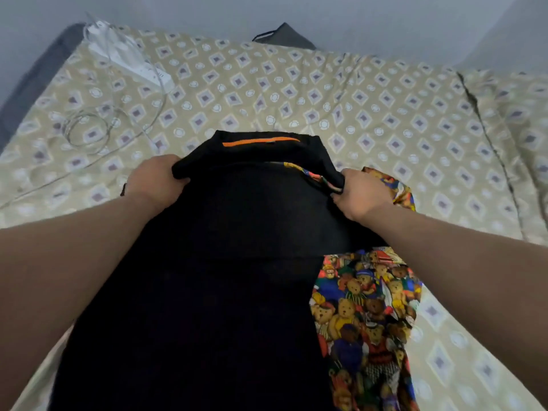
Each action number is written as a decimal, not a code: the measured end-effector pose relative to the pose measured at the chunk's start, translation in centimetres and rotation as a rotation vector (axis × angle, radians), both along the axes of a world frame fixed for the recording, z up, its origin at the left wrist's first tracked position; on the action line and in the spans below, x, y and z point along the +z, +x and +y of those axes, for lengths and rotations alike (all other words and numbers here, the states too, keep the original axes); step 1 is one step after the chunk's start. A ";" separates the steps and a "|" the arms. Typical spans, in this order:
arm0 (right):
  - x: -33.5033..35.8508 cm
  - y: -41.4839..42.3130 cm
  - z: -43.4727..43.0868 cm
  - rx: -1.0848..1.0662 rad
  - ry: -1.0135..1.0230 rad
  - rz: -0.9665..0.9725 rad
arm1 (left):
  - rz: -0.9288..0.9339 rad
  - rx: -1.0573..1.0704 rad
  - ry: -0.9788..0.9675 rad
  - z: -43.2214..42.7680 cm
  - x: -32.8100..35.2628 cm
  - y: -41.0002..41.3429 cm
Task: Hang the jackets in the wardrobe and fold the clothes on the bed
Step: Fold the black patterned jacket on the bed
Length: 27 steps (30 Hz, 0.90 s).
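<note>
A black garment (225,262) with an orange strip at its collar lies spread lengthwise on the bed (385,120). My left hand (154,180) grips its upper left edge and my right hand (355,191) grips its upper right edge, both fists closed on the cloth. A colourful teddy-bear print garment (364,315) lies beneath and to the right of the black one; a bit of it shows at my right hand too.
A white power strip (124,57) with a coiled white cable (89,132) lies at the bed's far left. A dark bag (284,35) stands behind the bed against the wall. A pillow (516,120) in matching fabric is at the right.
</note>
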State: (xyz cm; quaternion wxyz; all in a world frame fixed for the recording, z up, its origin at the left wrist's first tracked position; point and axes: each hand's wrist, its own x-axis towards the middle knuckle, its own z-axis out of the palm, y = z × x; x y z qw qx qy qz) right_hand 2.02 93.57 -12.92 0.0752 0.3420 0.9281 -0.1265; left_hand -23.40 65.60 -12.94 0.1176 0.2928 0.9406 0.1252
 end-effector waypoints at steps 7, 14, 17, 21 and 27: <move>5.8 7.6 -4.0 0.273 0.025 -0.097 | 0.049 -0.184 0.043 -8.5 5.1 4.6; 6.4 13.1 -12.7 0.425 0.303 -0.328 | 0.120 -0.381 -0.217 -16.0 5.6 10.8; 6.4 15.3 -14.9 0.332 0.245 -0.391 | 0.097 -0.438 -0.279 -18.4 5.0 13.5; 5.9 18.6 -17.6 0.251 0.187 -0.334 | 0.059 -0.425 -0.304 -21.5 4.8 16.7; 5.8 25.3 -20.5 0.335 0.351 -0.072 | 0.123 -0.410 -0.178 -26.1 5.3 21.9</move>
